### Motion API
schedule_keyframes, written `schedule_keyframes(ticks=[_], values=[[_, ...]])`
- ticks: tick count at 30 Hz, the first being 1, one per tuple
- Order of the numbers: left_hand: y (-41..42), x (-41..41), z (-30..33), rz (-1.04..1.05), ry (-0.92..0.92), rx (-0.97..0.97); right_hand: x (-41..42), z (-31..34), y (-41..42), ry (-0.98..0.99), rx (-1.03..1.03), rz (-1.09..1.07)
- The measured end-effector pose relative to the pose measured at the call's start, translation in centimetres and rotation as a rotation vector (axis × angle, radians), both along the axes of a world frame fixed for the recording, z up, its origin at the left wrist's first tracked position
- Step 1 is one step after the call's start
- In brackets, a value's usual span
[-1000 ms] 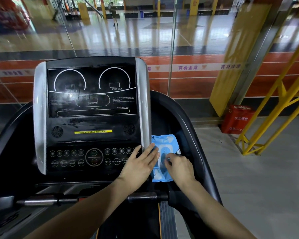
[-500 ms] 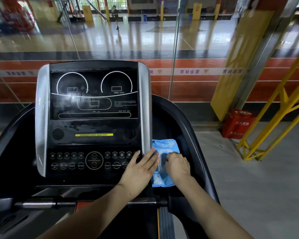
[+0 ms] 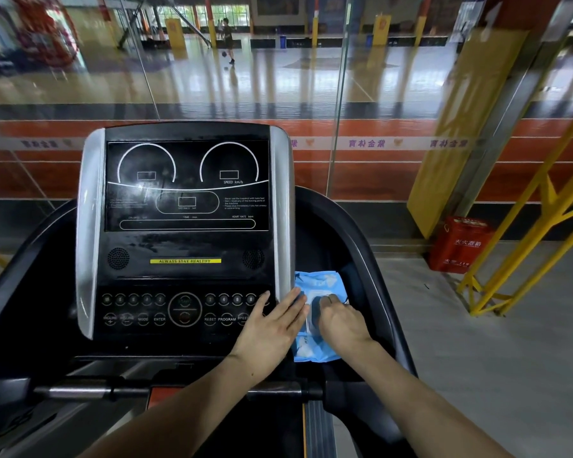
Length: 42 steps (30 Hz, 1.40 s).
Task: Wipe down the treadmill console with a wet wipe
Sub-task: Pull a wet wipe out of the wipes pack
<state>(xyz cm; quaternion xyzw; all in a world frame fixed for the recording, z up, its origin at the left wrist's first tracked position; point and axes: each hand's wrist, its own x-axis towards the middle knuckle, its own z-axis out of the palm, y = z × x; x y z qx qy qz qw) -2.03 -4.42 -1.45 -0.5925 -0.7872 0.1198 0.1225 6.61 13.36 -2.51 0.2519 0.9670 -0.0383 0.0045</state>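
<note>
Soft daylight comes from windows far beyond the left hand (image 3: 272, 328), streaking the hall floor (image 3: 278, 81) with glare. The console (image 3: 186, 226) above the hand is sharp, its black panel smeared with dull reflections. Edges bow outward; upper corners blur.

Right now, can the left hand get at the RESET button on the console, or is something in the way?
Probably yes. The left hand lies flat over the console's lower right corner, just right of the RESET button, with nothing between them. The right hand is busy on the blue wipe pack.
</note>
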Motion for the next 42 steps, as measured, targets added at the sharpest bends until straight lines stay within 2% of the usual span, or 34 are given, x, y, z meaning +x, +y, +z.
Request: schedule_keyframes(ticks=[3, 10, 13, 20, 24, 29, 32, 37, 42], values=[[0.0, 0.1, 0.1, 0.011, -0.001, -0.019, 0.7, 0.6, 0.1, -0.010, 0.058, 0.042], [0.0, 0.3, 0.5, 0.001, 0.000, -0.016, 0.1, 2.0, 0.0, -0.166, 0.243, 0.199], [-0.1, 0.1, 0.2, 0.006, 0.010, 0.003, -0.6, 2.7, -0.1, -0.187, 0.256, 0.257], [-0.1, 0.2, 0.1, 0.018, 0.004, -0.003, -1.2, 2.1, 0.6, -0.207, 0.295, 0.349], [-0.2, 0.4, 0.4, 0.020, 0.000, -0.013, -0.8, 1.3, 1.2, -0.133, 0.351, 0.387], [-0.2, 0.5, 0.7, 0.019, 0.000, -0.033, -0.7, -0.1, 2.2, -0.058, 0.256, 0.316], [-0.3, 0.6, 0.8, 0.022, -0.003, -0.042, -0.8, -0.1, 2.2, -0.037, 0.273, 0.267], [-0.2, 0.6, 0.7, 0.018, -0.007, -0.034, -0.3, 0.1, 2.2, 0.045, 0.194, 0.301], [-0.3, 0.6, 0.8, 0.015, -0.016, -0.016, 1.0, 1.5, 2.4, 0.043, -0.001, 0.380]])
